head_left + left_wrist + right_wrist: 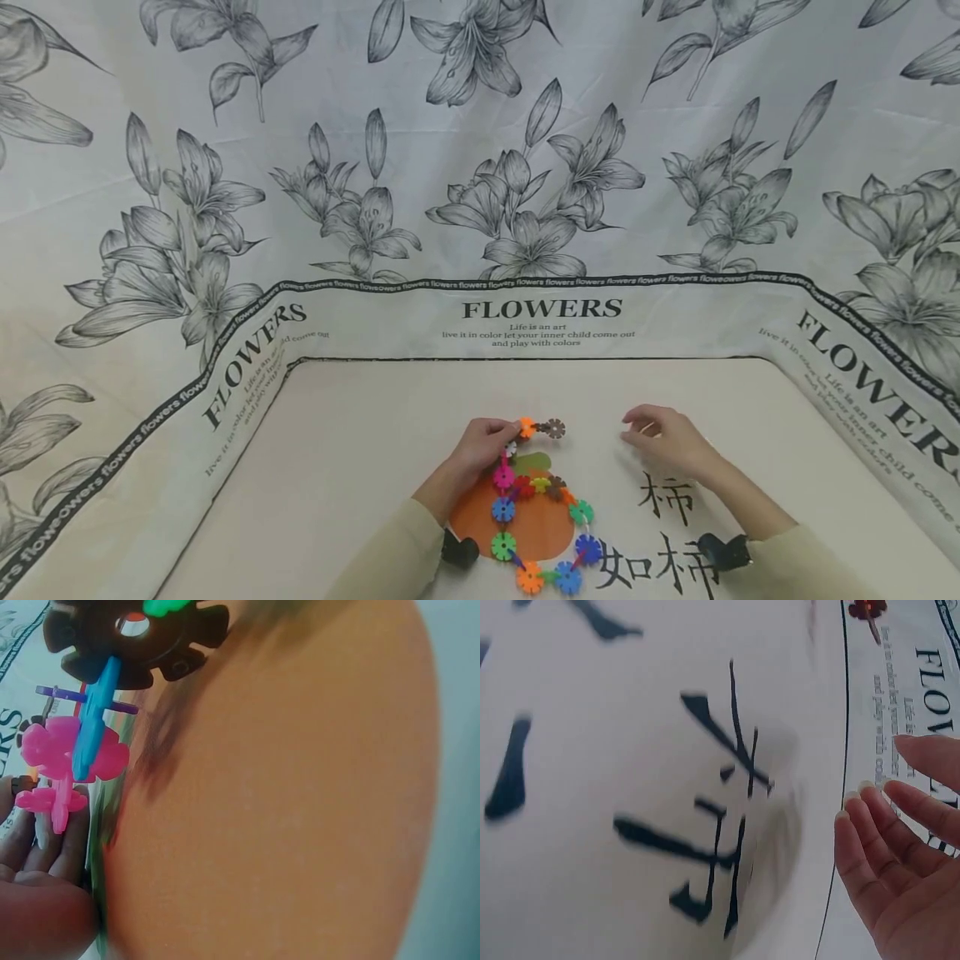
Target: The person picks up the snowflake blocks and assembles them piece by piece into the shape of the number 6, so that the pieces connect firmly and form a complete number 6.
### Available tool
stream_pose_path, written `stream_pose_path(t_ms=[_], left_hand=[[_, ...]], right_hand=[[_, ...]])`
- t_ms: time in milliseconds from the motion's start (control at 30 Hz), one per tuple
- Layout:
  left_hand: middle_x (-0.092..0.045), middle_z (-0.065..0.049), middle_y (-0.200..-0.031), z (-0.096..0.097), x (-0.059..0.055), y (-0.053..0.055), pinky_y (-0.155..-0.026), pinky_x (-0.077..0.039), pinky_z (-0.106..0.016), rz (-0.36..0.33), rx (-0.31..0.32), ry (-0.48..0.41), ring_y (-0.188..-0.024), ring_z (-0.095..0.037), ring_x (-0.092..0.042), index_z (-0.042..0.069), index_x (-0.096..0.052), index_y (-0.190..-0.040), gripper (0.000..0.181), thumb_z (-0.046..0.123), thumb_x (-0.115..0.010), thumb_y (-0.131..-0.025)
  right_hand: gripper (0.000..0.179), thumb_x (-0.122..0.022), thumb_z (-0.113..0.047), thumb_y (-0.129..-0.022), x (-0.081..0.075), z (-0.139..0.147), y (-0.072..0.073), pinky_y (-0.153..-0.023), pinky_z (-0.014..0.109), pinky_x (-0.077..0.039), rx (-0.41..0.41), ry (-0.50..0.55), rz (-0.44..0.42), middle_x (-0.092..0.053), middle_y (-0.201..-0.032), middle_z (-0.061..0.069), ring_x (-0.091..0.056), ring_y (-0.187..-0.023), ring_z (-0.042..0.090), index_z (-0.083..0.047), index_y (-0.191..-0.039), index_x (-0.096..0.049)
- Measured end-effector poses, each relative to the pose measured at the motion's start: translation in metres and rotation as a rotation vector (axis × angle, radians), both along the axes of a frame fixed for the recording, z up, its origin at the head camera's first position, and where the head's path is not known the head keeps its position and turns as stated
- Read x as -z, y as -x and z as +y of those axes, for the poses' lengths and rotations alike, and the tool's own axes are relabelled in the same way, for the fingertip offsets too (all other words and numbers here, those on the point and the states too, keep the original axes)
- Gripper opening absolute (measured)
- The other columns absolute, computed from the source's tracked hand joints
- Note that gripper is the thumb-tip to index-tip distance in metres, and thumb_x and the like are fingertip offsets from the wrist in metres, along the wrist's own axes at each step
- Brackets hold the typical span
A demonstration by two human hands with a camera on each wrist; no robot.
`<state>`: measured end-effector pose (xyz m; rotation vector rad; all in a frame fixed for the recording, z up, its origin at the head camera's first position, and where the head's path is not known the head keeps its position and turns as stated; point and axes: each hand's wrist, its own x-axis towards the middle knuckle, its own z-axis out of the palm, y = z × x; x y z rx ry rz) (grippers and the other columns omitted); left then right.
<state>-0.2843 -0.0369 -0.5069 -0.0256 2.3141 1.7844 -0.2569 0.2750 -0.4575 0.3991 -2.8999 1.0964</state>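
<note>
My left hand [478, 448] pinches the upper end of a chain of interlocking plastic snowflake discs, at an orange disc [527, 427]. A brown disc [555, 428] sticks out to the right beyond that grip. Below, the chain forms a loop of many colors, with a blue disc [503, 509] on its left side and another orange disc [530, 577] at the bottom. In the left wrist view a large dark brown disc [180, 645] and a pink disc [52, 750] hang near the fingers. My right hand [667, 437] is apart from the chain, its fingers loosely bent and holding nothing.
Under the loop lies a printed orange persimmon [468, 517] on the pale table covering [360, 467]. Black printed characters [666, 498] are to its right. A flower-patterned white curtain [540, 183] surrounds the table at the back and sides.
</note>
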Motion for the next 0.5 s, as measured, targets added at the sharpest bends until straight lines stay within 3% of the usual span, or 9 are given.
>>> stream_pose_path(t_ms=[200,500], left_hand=[[-0.07,0.001,-0.101,0.001,0.0,-0.001,-0.08,-0.053,-0.028,-0.027,0.002,0.018,-0.093,-0.016,-0.057,0.009,-0.078,-0.113,0.034,0.038,-0.067,-0.099],[-0.069,0.0,-0.1,0.0,0.0,0.0,-0.074,-0.049,-0.026,-0.026,0.005,0.015,-0.092,-0.017,-0.056,0.01,-0.078,-0.111,0.033,0.039,-0.067,-0.099]], right_hand=[[0.032,-0.073,-0.017,-0.095,-0.006,0.043,-0.001,-0.073,0.038,-0.052,0.065,-0.084,0.061,-0.068,-0.098,0.006,-0.064,-0.093,0.026,0.003,-0.119,-0.066],[0.034,-0.069,-0.013,-0.095,0.004,0.088,0.004,-0.07,0.039,-0.051,0.162,-0.185,0.035,-0.065,-0.098,0.016,-0.061,-0.089,0.03,0.01,-0.118,-0.063]])
